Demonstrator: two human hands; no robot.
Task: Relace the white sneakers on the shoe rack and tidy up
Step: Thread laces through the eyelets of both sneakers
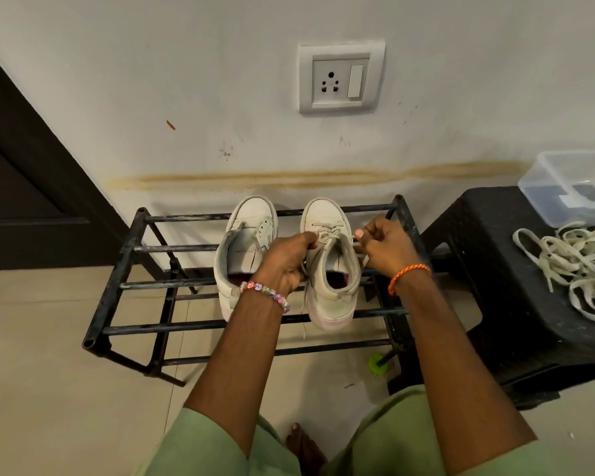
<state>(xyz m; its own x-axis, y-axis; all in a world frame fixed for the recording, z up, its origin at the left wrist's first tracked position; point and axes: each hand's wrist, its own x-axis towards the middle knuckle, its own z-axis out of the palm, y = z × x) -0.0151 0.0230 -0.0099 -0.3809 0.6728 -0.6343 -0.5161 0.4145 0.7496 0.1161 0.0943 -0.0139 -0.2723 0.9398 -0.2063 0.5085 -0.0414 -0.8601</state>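
Two hands on right sneaker (330,266) | left hand (285,261) pinches lace (327,235) | right hand (382,247) pinches lace

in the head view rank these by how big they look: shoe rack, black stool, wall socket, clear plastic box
1. shoe rack
2. black stool, cut off by the frame
3. wall socket and clear plastic box: look alike, and the box is cropped, so unranked

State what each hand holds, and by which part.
Left hand pinches the lace at the right sneaker's left eyelets; right hand pinches the same lace at its right side.
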